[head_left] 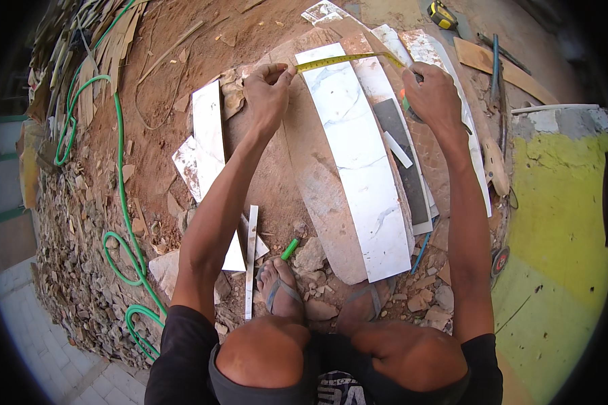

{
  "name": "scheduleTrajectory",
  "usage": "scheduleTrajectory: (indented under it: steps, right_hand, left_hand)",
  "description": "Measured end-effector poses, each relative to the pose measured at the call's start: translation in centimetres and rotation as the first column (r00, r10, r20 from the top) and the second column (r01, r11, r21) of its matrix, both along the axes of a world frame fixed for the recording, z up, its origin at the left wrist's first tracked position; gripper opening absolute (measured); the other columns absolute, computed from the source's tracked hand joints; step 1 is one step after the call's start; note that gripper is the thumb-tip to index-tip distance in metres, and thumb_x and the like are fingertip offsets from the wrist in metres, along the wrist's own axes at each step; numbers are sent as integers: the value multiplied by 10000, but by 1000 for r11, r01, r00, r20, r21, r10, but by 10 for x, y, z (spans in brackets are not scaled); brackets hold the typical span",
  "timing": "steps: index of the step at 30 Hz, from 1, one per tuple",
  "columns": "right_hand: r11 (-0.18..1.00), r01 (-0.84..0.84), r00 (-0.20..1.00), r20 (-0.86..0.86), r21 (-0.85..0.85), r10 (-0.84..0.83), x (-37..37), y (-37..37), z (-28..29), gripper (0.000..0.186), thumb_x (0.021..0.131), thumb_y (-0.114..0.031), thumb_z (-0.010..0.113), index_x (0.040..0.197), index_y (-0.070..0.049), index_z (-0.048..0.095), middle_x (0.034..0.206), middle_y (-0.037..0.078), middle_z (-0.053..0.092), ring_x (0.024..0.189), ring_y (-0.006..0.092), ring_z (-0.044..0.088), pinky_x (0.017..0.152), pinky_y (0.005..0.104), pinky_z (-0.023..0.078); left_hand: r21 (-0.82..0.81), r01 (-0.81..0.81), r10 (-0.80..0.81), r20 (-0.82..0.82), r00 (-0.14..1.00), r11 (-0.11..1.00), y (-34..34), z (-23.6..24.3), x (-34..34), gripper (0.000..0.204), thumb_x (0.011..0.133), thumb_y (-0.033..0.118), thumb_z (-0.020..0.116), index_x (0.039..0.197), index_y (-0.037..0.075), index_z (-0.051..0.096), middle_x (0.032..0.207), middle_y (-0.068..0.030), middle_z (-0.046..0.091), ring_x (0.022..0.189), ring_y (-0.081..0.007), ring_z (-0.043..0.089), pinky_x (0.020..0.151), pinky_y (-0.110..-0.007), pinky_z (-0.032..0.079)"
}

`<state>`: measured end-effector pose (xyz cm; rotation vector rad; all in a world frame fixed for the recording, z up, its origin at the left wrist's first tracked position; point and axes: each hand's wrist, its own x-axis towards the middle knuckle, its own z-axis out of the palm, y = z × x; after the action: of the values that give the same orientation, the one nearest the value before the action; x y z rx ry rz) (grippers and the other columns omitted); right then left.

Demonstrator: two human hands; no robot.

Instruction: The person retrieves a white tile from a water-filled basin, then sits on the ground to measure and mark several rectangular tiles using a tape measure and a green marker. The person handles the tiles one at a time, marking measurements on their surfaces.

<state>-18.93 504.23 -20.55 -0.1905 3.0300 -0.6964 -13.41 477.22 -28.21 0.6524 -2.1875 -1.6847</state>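
Note:
A yellow measuring tape (338, 61) is stretched between my hands across the far end of a long white marble-patterned tile strip (358, 155). My left hand (267, 94) pinches one end of the tape, just left of the strip's far corner. Over to the right, my right hand (432, 94) is closed in a fist around the tape, which bends down toward it. Something orange and green shows partly beneath that hand; I cannot make out what it is. The strip lies lengthwise on a flat reddish stone slab (311, 182).
Right of the strip lie a dark grey piece (407, 169) and a small white offcut (398, 150). A yellow-and-black tape case (442, 14) rests at the far right. Other tile pieces (207, 135) lie left. A green hose (120, 169) winds over rubble. A yellow-green surface (554, 196) borders the right.

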Motion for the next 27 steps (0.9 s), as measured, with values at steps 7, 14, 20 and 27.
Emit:
scheduleTrajectory:
  steps: [7,14,20,27]
  right_hand:
    - [998,53,994,97,46,-57,-53,-15,-16,366,879,-328,528,1073,-92,730,1109,239,699,1047,428,664,914,507,521]
    - [995,31,970,243,-100,-6,-78,16,-63,330,852,-354,569,947,-83,731,1002,229,715,964,403,684,860,471,527]
    - [967,67,994,102,-246,-43,-72,20,-82,348,866,-383,579,937,-78,729,958,209,720,924,408,680,846,461,524]
    - [968,62,998,-16,-243,-68,-71,9,-101,378,902,-375,562,1046,-78,745,1101,231,691,1043,389,651,931,448,503]
  left_hand:
    - [-175,-48,61,69,996,983,4,-14,-47,237,843,186,813,967,-13,778,706,-61,699,564,-87,573,503,-254,436]
    - [-314,29,16,137,990,949,3,-2,-51,240,825,197,823,1017,56,795,681,-53,682,577,-99,594,521,-269,453]
    - [-491,259,-256,73,964,832,-10,-2,-62,191,813,96,763,999,73,802,857,-132,762,706,-201,694,688,-326,545]
    - [-518,490,-435,235,869,701,-17,9,-80,183,834,109,738,1004,86,802,972,-108,765,820,-205,703,776,-332,544]
